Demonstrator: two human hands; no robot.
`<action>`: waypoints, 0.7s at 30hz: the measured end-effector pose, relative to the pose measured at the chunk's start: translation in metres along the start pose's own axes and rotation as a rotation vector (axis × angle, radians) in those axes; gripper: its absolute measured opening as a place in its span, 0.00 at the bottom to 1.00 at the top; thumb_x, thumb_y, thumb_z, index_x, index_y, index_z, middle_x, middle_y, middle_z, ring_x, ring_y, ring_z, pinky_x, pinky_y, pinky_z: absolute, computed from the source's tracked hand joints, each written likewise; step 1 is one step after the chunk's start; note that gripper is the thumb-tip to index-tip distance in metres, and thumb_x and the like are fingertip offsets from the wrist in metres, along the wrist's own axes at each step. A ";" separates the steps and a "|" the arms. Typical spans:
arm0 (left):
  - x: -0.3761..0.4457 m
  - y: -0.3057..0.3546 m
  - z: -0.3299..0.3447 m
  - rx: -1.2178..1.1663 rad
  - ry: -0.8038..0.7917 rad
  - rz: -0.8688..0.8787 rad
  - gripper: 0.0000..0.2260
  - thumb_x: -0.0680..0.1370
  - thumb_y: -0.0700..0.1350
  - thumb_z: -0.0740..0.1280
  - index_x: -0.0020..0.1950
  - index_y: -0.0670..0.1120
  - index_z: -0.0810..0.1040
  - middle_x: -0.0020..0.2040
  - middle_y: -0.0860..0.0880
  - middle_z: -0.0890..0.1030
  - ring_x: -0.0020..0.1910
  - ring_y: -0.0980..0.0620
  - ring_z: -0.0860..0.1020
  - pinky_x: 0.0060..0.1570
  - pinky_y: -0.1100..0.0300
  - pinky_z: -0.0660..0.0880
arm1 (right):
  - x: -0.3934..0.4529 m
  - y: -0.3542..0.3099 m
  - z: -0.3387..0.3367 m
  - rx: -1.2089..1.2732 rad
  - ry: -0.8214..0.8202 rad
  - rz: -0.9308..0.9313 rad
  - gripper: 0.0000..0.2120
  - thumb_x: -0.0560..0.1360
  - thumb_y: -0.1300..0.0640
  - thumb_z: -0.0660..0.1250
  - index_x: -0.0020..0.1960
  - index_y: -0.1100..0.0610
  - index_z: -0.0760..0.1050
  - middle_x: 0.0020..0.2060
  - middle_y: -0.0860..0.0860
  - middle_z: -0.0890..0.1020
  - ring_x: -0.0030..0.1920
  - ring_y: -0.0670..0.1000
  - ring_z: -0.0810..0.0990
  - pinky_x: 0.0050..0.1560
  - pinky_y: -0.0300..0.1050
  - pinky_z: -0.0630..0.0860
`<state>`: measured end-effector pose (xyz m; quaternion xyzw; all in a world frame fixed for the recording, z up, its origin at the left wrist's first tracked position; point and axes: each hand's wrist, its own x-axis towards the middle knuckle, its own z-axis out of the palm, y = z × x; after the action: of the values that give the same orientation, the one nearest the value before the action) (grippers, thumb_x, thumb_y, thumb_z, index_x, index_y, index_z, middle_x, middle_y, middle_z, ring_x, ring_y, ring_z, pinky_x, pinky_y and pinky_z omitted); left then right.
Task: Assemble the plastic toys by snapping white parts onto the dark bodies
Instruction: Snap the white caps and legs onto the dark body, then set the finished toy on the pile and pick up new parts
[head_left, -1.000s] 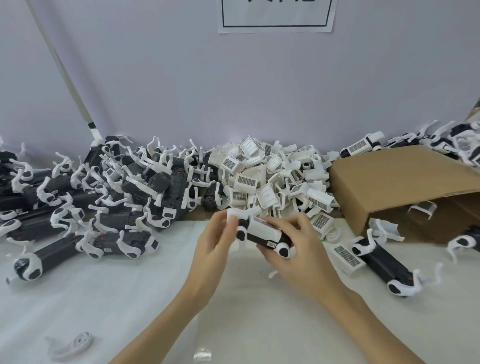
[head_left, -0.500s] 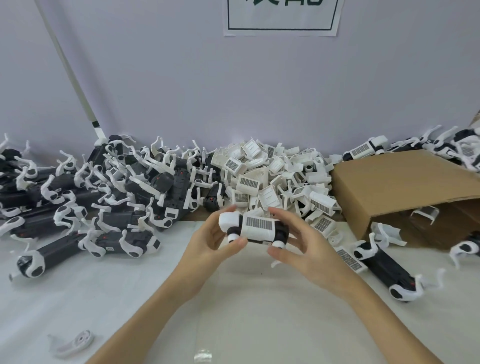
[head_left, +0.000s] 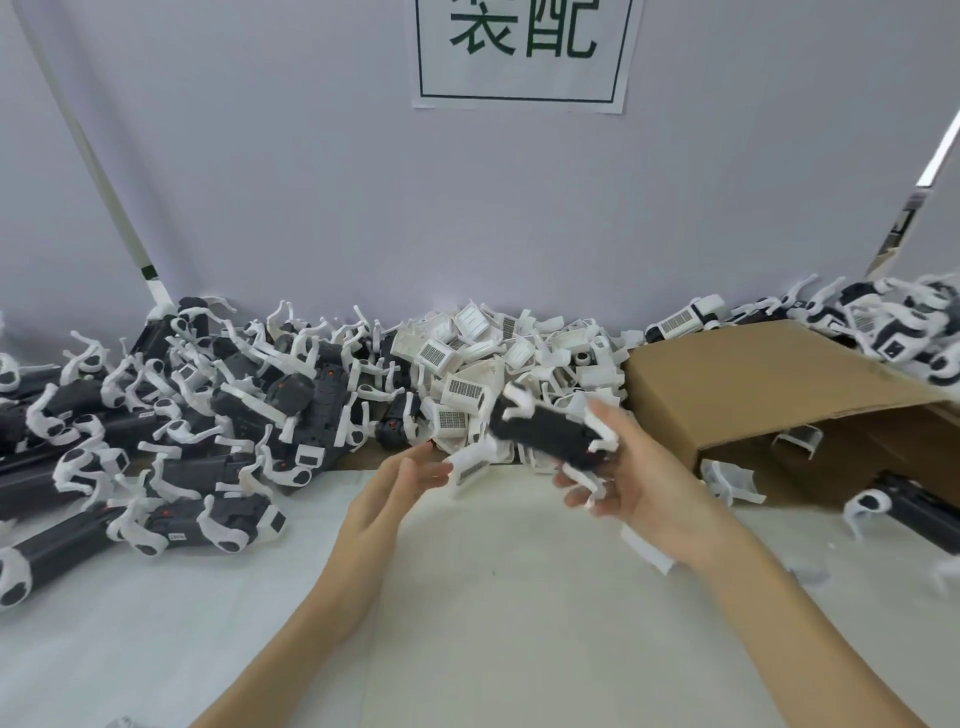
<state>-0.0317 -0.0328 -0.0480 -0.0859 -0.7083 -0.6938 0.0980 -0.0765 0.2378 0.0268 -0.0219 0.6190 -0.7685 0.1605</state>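
My right hand (head_left: 644, 483) grips a dark toy body (head_left: 545, 434) with white legs, its dark side facing me, lifted above the table's white sheet. My left hand (head_left: 395, 491) hovers just left of it with relaxed, spread fingers and holds nothing. A white barcode cover (head_left: 470, 467) shows blurred between the two hands, below the toy; I cannot tell whether it is attached or loose. A heap of white covers (head_left: 488, 353) lies behind the hands against the wall.
Dark bodies with white legs (head_left: 208, 415) are piled at the left. A tipped cardboard box (head_left: 769, 384) lies at the right, with assembled toys (head_left: 893, 322) on top and another toy (head_left: 919, 512) in front. A paper sign (head_left: 522, 52) hangs on the wall.
My left hand has let go of the toy and opened. My right hand has carried the toy up and to the right and turned its dark side toward me. The camera tilted up.
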 end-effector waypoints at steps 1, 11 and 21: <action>0.001 -0.002 -0.001 -0.017 0.009 0.001 0.26 0.80 0.72 0.60 0.68 0.58 0.82 0.65 0.49 0.85 0.68 0.50 0.80 0.75 0.46 0.67 | 0.001 -0.013 -0.010 0.234 0.000 -0.059 0.30 0.76 0.37 0.69 0.63 0.62 0.82 0.52 0.64 0.86 0.45 0.60 0.87 0.37 0.45 0.84; -0.002 0.002 0.012 0.270 0.031 -0.002 0.07 0.85 0.49 0.68 0.60 0.53 0.84 0.59 0.57 0.84 0.61 0.60 0.81 0.63 0.59 0.75 | 0.006 -0.013 -0.039 0.551 -0.143 -0.169 0.31 0.82 0.44 0.65 0.77 0.62 0.67 0.69 0.65 0.78 0.68 0.65 0.79 0.65 0.59 0.80; 0.041 0.004 0.008 0.795 0.098 0.052 0.24 0.84 0.54 0.66 0.80 0.54 0.69 0.80 0.44 0.65 0.82 0.49 0.57 0.76 0.55 0.58 | 0.006 0.051 -0.022 0.452 -0.008 0.027 0.15 0.80 0.49 0.67 0.57 0.57 0.87 0.50 0.55 0.85 0.44 0.52 0.85 0.43 0.46 0.83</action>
<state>-0.0709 -0.0248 -0.0339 -0.0262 -0.9135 -0.3663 0.1749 -0.0762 0.2483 -0.0278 0.0197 0.4306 -0.8853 0.1742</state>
